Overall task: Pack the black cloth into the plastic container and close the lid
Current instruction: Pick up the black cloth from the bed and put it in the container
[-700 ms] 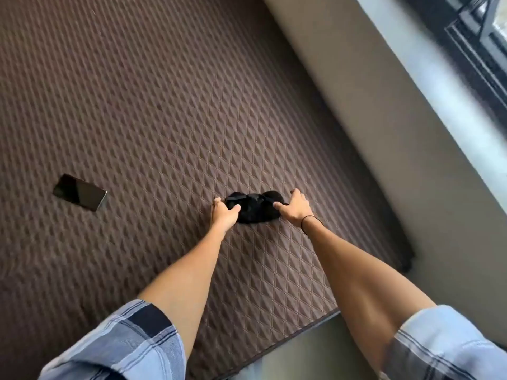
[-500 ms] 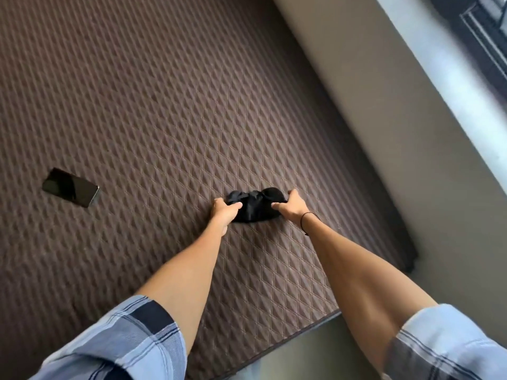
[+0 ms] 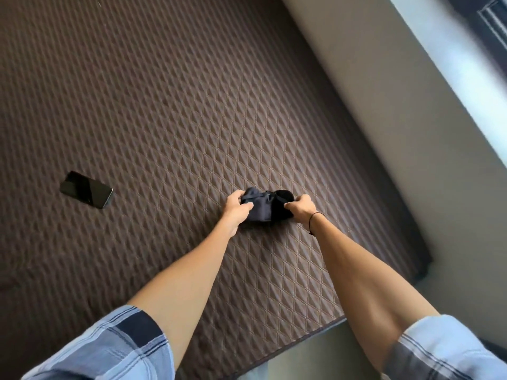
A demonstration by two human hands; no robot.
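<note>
A small bunched black cloth [image 3: 265, 205] lies on the brown quilted mattress [image 3: 164, 105], a little right of the middle. My left hand [image 3: 236, 209] grips its left end with thumb and fingers closed on the fabric. My right hand [image 3: 301, 208] pinches its right end; a thin black band circles that wrist. Both arms stretch forward from rolled blue plaid sleeves. No plastic container or lid shows in the head view.
A black phone [image 3: 86, 189] lies face up on the mattress at the left. A beige wall [image 3: 384, 91] runs along the mattress's right side under a bright window ledge [image 3: 452, 64]. The mattress's near edge [image 3: 301, 342] drops off at bottom right.
The cloth looks more bunched and slightly lifted between my hands, which have closed tighter on its ends. The camera has shifted a little; the phone lies where it was.
</note>
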